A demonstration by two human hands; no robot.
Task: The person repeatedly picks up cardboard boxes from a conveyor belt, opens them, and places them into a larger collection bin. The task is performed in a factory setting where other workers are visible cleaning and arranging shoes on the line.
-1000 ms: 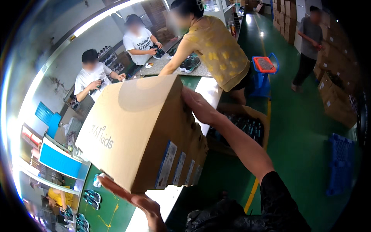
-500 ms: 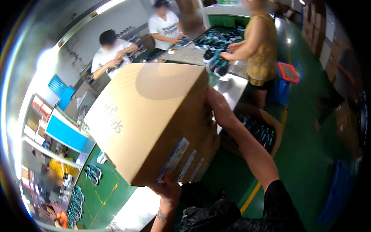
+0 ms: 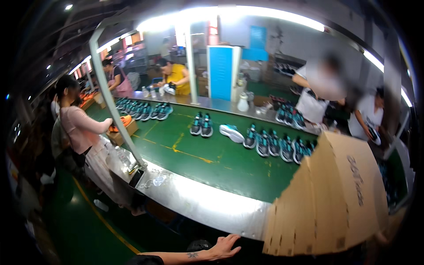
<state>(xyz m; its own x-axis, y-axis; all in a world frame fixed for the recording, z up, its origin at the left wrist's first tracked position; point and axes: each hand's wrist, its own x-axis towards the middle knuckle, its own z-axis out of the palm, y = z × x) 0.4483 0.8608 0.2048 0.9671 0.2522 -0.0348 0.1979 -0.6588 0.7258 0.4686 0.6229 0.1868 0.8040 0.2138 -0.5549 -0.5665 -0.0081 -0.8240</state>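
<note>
My left hand (image 3: 225, 247) reaches in from the lower edge, fingers spread and apart, close to the near edge of the metal ledge (image 3: 207, 198); nothing is in it. Standing tilted at the right is a stack of brown cardboard boxes (image 3: 318, 198), its layers stepped one behind another, with dark writing on the top one. At the stack's lower right a blurred patch of skin appears to be my right hand (image 3: 382, 238); its fingers are hidden. Beyond the ledge, grey, black and teal sneakers (image 3: 265, 143) line the green belt (image 3: 190, 154).
A post (image 3: 108, 84) rises from the ledge. Near it lie a phone (image 3: 136, 178) and clear plastic bottles (image 3: 123, 158). A person in pink (image 3: 84, 119) handles an orange shoe at left. Co-workers sit or stand across the belt, including one in yellow (image 3: 179, 81).
The view has swung left along the belt. My left hand has let go of the cardboard boxes, which now stand at the right instead of in front of me.
</note>
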